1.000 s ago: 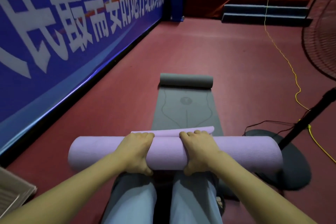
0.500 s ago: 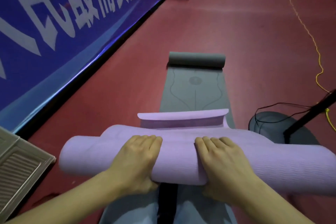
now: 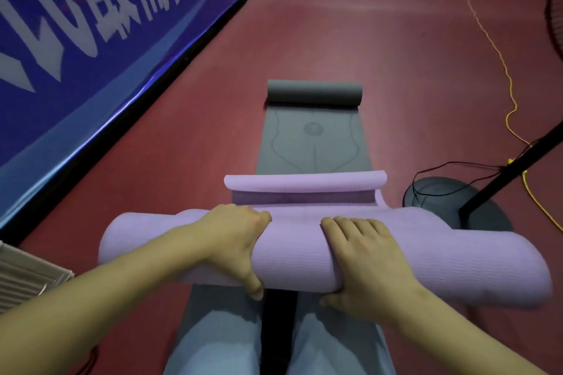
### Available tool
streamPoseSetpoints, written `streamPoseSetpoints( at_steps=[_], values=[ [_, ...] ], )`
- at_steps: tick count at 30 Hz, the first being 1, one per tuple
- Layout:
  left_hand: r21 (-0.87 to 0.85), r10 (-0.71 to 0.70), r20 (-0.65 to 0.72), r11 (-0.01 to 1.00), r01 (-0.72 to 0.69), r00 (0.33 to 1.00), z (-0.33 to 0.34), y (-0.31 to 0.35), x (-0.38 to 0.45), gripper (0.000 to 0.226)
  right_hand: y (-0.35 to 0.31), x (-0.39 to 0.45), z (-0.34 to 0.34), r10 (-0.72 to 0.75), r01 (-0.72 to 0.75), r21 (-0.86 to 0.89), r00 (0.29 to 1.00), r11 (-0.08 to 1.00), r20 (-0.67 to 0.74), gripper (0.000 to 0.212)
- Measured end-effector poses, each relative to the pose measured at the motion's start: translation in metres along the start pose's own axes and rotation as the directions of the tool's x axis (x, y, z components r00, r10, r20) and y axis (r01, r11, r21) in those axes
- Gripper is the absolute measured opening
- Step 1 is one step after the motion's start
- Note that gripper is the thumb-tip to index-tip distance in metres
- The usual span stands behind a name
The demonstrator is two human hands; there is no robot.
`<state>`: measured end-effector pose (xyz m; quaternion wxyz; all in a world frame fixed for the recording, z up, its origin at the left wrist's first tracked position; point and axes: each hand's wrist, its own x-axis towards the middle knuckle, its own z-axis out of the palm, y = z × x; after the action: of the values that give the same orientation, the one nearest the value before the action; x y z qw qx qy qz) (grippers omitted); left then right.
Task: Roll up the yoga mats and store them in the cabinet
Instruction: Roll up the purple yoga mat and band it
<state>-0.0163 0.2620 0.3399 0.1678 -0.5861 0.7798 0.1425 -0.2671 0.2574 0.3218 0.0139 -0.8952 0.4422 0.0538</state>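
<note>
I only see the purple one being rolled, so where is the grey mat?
In the head view, the grey yoga mat lies on the red floor straight ahead, just beyond the purple yoga mat, its far end already rolled.

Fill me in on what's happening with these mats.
A person kneels on the red floor, both hands on a purple yoga mat that is mostly rolled. The left hand and right hand grip the roll, thumbs tucked underneath; a short curled tail of it lies ahead, not yet rolled in. Beyond lies a grey yoga mat, rolled only at its far end. No cabinet is in view.
</note>
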Motion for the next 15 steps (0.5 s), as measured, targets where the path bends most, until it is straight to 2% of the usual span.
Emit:
streamPoseSetpoints(
  at_steps=[2, 4, 6, 7, 11, 15],
  values=[
    [-0.012, -0.012, -0.030, 1.000, 0.011, 0.999, 0.003, 0.002, -0.002, 0.084, 0.005, 0.008, -0.008, -0.026, 0.025, 0.020, 0.998, 0.999, 0.051, 0.091],
    [0.033, -0.036, -0.150, 0.999, 0.041, 0.988, 0.013, 0.004, -0.006, 0.087, 0.011, 0.022, -0.021, -0.057, 0.058, -0.003, 0.991, 0.998, 0.121, 0.079],
    [0.055, -0.041, -0.248, 0.997, 0.056, 0.968, 0.022, 0.005, -0.008, 0.089, 0.014, 0.034, -0.031, -0.062, 0.061, 0.010, 0.987, 0.998, 0.148, 0.078],
    [0.057, -0.046, -0.255, 0.996, 0.063, 0.966, 0.022, 0.005, -0.009, 0.089, 0.014, 0.035, -0.032, -0.062, 0.059, 0.022, 0.987, 0.998, 0.149, 0.080],
    [0.167, -0.053, -0.132, 0.983, 0.075, 0.990, 0.007, 0.005, -0.005, 0.087, 0.008, 0.025, -0.013, -0.031, 0.029, 0.031, 0.996, 0.999, 0.081, 0.088],
    [0.180, -0.050, -0.079, 0.982, 0.063, 0.996, -0.013, -0.001, 0.003, 0.085, 0.001, 0.023, -0.007, 0.022, -0.021, -0.021, 0.998, 1.000, 0.052, 0.100]
  ],
)
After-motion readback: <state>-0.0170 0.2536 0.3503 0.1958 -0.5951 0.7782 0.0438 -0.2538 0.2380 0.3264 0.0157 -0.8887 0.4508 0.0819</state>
